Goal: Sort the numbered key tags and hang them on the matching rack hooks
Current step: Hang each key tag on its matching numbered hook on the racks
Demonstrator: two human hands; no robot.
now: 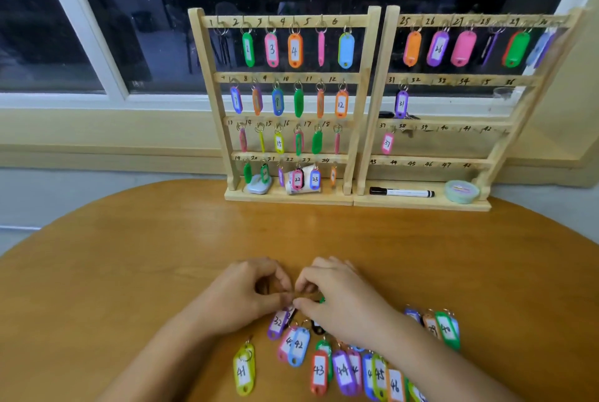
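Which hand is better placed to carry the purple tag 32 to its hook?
Probably the right hand. Both hands pinch at the top of purple tag 32, but hook 32 is on the right-side rack, nearer that hand; the left hand would reach across.

Purple tag 32 (278,324), yellow tag 41 (244,369)

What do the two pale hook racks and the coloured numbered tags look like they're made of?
Pale hook racks: probably unfinished wood, matte, numbers handwritten on the bars. Coloured numbered tags: likely glossy plastic with white paper-looking inserts and metallic rings.
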